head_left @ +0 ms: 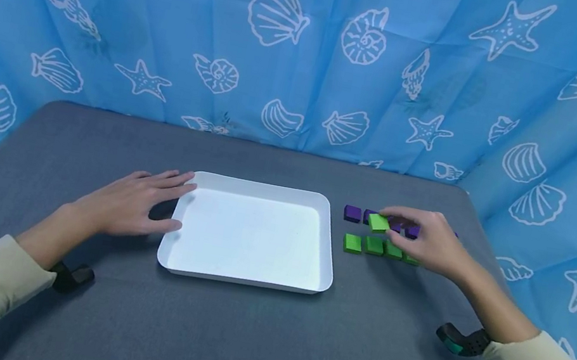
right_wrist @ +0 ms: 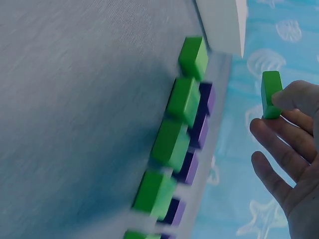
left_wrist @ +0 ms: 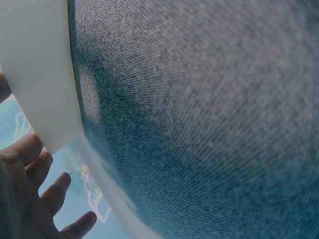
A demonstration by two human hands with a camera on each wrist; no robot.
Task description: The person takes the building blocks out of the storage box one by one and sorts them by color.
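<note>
Between thumb and fingers, my right hand (head_left: 429, 238) pinches a green block (head_left: 378, 223), held up above the table; the right wrist view shows this green block (right_wrist: 271, 94) clear of the others. Below it runs a row of green blocks (head_left: 352, 243), with a row of purple blocks (head_left: 352, 214) behind, partly hidden by the hand. At the left side of a white tray (head_left: 255, 238), my left hand (head_left: 136, 201) has its fingers spread, the tips at the rim. In the left wrist view the left hand's fingers (left_wrist: 55, 194) are loosely extended beside the tray wall (left_wrist: 45, 74).
The grey cloth-covered table (head_left: 248, 340) carries the tray in the middle and the blocks to its right. A blue curtain (head_left: 311, 49) with white shells and starfish hangs behind and along the sides. Each wrist wears a black band (head_left: 463, 341).
</note>
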